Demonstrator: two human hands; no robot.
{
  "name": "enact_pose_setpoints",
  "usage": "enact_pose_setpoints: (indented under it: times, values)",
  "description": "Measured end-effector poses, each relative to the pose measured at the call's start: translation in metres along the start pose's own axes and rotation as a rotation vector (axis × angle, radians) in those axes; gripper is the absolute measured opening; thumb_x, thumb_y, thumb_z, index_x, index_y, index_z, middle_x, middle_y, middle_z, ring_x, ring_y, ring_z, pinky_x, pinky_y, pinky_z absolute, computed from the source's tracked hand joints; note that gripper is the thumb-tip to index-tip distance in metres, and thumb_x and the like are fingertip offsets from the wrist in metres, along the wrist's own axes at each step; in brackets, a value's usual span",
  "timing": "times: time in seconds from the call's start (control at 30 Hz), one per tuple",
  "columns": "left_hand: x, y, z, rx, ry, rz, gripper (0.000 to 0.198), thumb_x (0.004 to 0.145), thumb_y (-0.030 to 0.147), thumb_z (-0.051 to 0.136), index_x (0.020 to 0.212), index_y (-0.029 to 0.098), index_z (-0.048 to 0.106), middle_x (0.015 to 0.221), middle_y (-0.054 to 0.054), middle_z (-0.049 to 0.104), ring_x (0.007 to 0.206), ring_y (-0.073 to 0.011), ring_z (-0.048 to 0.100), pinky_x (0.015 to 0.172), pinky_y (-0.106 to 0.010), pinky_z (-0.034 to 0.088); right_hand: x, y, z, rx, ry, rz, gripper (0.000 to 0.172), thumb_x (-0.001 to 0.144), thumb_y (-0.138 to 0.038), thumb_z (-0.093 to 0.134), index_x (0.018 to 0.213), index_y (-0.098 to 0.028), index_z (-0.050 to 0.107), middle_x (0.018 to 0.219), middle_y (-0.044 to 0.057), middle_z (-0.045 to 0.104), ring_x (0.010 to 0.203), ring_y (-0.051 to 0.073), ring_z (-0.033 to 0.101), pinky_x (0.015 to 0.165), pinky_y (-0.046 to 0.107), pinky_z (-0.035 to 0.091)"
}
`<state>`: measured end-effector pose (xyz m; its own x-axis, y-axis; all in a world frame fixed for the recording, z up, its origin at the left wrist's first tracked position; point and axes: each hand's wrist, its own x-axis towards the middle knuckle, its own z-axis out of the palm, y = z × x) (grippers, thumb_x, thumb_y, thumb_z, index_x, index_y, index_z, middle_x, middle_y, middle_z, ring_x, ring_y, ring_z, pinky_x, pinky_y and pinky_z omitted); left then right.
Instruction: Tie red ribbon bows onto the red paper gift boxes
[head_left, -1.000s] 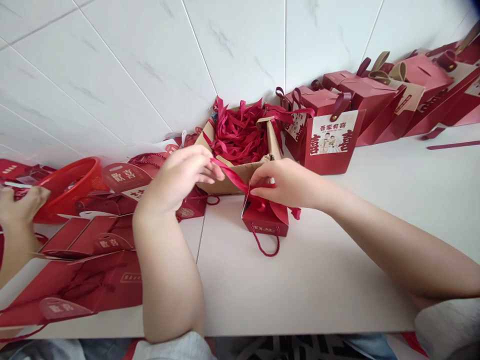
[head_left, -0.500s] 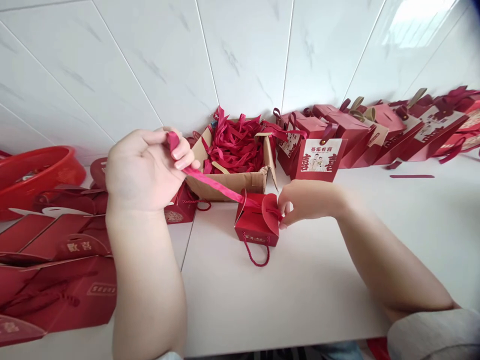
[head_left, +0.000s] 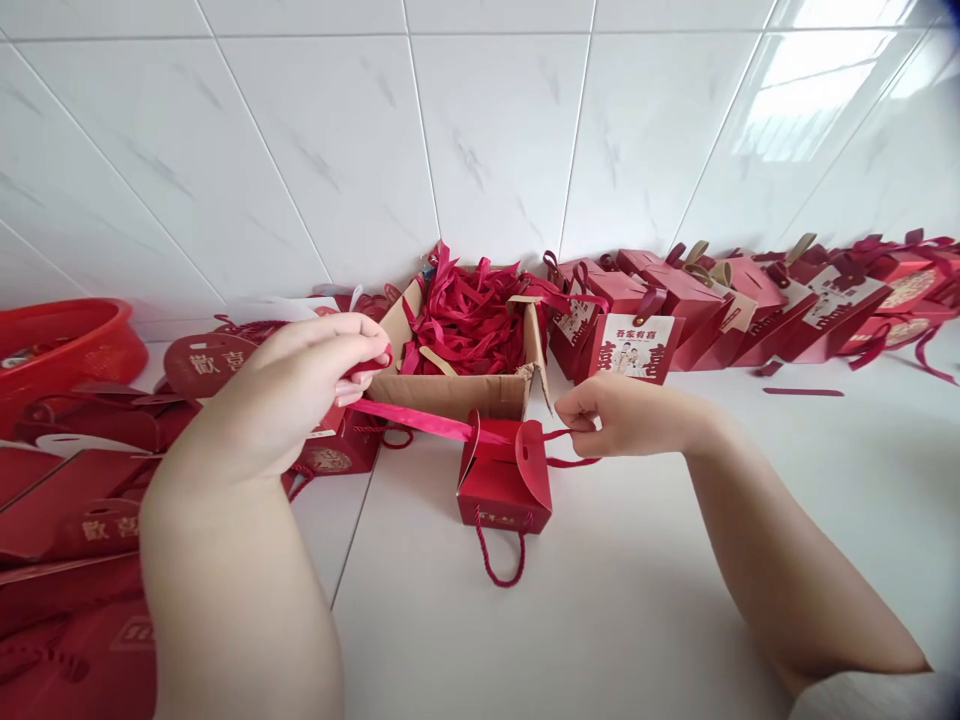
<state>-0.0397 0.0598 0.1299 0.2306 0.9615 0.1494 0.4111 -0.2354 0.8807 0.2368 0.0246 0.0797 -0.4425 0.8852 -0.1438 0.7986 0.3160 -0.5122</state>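
A small red gift box [head_left: 504, 490] stands upright on the white table, its rope handle hanging down in front. A pinkish-red ribbon [head_left: 420, 418] passes through the box's two rounded top flaps and comes out on both sides. My left hand [head_left: 330, 375], left of the box, is closed on one part of the ribbon and pulls it fairly straight. To the right of the box, my right hand [head_left: 611, 415] pinches the other end, where a short loop of ribbon hangs below the fingers.
Behind the gift box, a cardboard box [head_left: 472, 397] overflows with red ribbons [head_left: 476, 315]. Finished-looking red boxes [head_left: 637, 345] line the tiled wall at right. More red boxes [head_left: 75, 520] crowd the left, beside a red plastic basin [head_left: 82, 345]. A loose ribbon strip [head_left: 804, 392] lies at right.
My right hand has drawn ribbon out past the right flap, away from the box. My left hand has turned over and come lower, nearer the box. The camera view has tilted up.
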Motion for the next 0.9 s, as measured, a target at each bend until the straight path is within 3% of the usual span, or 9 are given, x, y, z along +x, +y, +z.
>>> enact_pose_setpoints:
  times: [0.1,0.23,0.33,0.47,0.67,0.8,0.9]
  values:
    - [0.001,0.003,0.001,-0.137,0.097,0.054,0.023,0.072,0.021,0.055,0.053,0.016,0.043,0.06,0.002,0.033,0.051,-0.0069,0.034,0.043,-0.02,0.025,-0.003,0.002,-0.004,0.07,0.01,0.066,0.011,0.068,-0.013,0.051,0.071,-0.018,0.041,0.061,-0.005,0.039,0.047,0.004,0.033,0.042,0.018,0.022]
    - [0.002,0.004,-0.001,-0.222,0.168,0.091,0.019,0.069,0.019,0.057,0.053,0.016,0.047,0.06,0.001,0.036,0.05,-0.0071,0.038,0.042,-0.021,0.027,-0.009,0.005,-0.012,0.003,0.005,0.088,0.025,0.078,-0.027,0.054,0.102,-0.024,0.058,0.079,-0.001,0.059,0.056,0.009,0.053,0.048,0.019,0.036]
    - [0.002,0.002,-0.004,-0.234,0.184,0.133,0.013,0.071,0.02,0.058,0.059,0.015,0.055,0.062,0.0,0.042,0.052,-0.0081,0.042,0.045,-0.021,0.031,-0.014,0.007,-0.016,-0.142,0.004,0.055,0.018,0.08,-0.029,0.053,0.091,-0.024,0.066,0.085,0.002,0.064,0.068,0.013,0.056,0.056,0.021,0.039]
    - [0.002,0.0,-0.008,-0.286,0.211,0.172,0.013,0.074,0.019,0.057,0.062,0.015,0.056,0.058,0.0,0.044,0.054,-0.0096,0.044,0.048,-0.021,0.035,-0.021,0.009,-0.019,-0.184,-0.003,0.105,0.019,0.079,-0.022,0.05,0.09,-0.025,0.066,0.084,0.001,0.065,0.066,0.014,0.057,0.057,0.023,0.039]
    - [0.007,-0.01,-0.015,-0.199,0.262,0.112,0.01,0.073,0.021,0.06,0.067,0.014,0.059,0.059,0.0,0.049,0.054,-0.0086,0.045,0.047,-0.019,0.035,-0.025,0.011,-0.016,-0.235,0.004,0.109,0.021,0.076,-0.016,0.05,0.088,-0.025,0.065,0.086,0.001,0.066,0.071,0.016,0.059,0.058,0.024,0.042]
    - [0.01,-0.015,-0.019,-0.152,0.342,0.039,0.009,0.07,0.022,0.064,0.072,0.013,0.062,0.062,0.0,0.054,0.051,-0.0065,0.044,0.044,-0.017,0.032,-0.026,0.014,-0.016,-0.227,0.043,0.087,0.019,0.077,-0.016,0.05,0.085,-0.025,0.064,0.085,0.001,0.066,0.071,0.015,0.06,0.059,0.024,0.044]
    - [0.009,-0.013,-0.02,-0.279,0.376,0.108,0.01,0.071,0.022,0.065,0.067,0.013,0.061,0.058,0.0,0.053,0.053,-0.0085,0.048,0.047,-0.018,0.036,-0.028,0.015,-0.018,-0.174,0.122,0.008,0.018,0.081,-0.021,0.05,0.088,-0.026,0.066,0.083,0.001,0.067,0.07,0.016,0.061,0.06,0.024,0.045]
